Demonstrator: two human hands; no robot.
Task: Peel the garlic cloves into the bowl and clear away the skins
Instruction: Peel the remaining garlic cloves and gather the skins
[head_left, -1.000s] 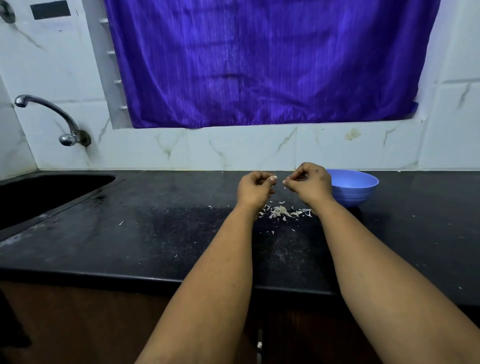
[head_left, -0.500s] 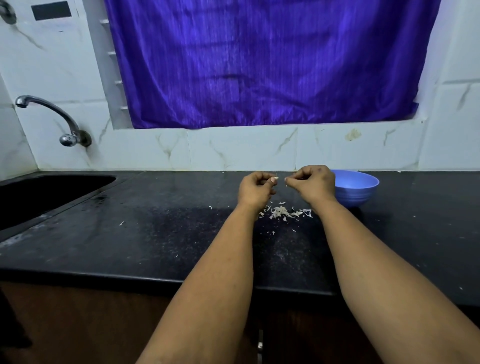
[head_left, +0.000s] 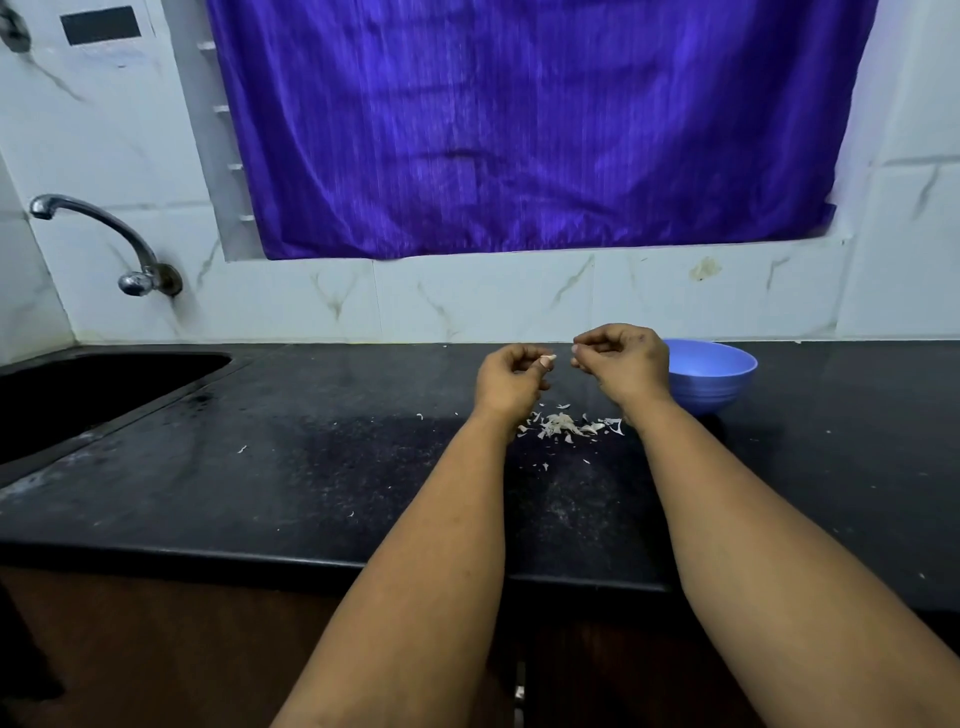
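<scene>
The light is soft, cool and even, with no single source in view; the purple curtain (head_left: 524, 124) glows mildly, as if backlit, and its folds look smeared by slight blur; the black countertop (head_left: 260, 467) carries a dull pale sheen to the left of the fingers (head_left: 545, 361); faint shadows lie under the forearms; the wide lens bows the tiled wall (head_left: 467, 301) and the tap (head_left: 104, 234) near the edges; the hands look fairly sharp, the forearms soften toward the bottom edge.

A dark sink (head_left: 78, 395) is sunk into the black surface's (head_left: 260, 483) left end, a metal tap (head_left: 111, 239) on the tiled wall (head_left: 493, 296) above. A purple curtain (head_left: 519, 124) hangs behind.
</scene>
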